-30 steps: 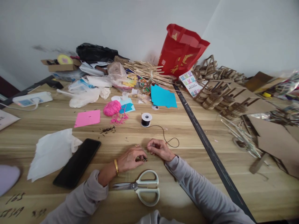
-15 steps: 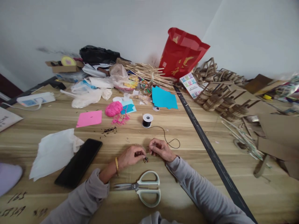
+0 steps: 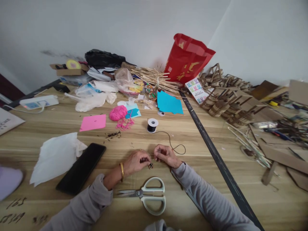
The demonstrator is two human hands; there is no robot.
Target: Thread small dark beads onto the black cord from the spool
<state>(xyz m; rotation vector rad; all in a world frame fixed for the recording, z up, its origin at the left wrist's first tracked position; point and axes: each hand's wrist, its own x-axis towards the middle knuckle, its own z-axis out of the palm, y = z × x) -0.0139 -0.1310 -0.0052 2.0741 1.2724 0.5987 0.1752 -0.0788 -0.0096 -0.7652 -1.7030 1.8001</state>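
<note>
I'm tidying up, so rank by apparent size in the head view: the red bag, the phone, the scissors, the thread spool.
1. Red bag, though farthest away.
2. Phone.
3. Scissors, nearest, so this place is unsure.
4. Spool.

grey sleeves, gold bangle (image 3: 122, 169) on L wrist

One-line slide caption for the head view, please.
Both hands, left hand and right hand, pinch a small dark beaded piece above scissors on the table.

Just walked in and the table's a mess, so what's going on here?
A person sits at the wooden table, left hand and right hand pinched close together over a small dark beaded piece. A thin black cord runs from the right hand to a spool. Scissors lie just in front, untouched.
</note>
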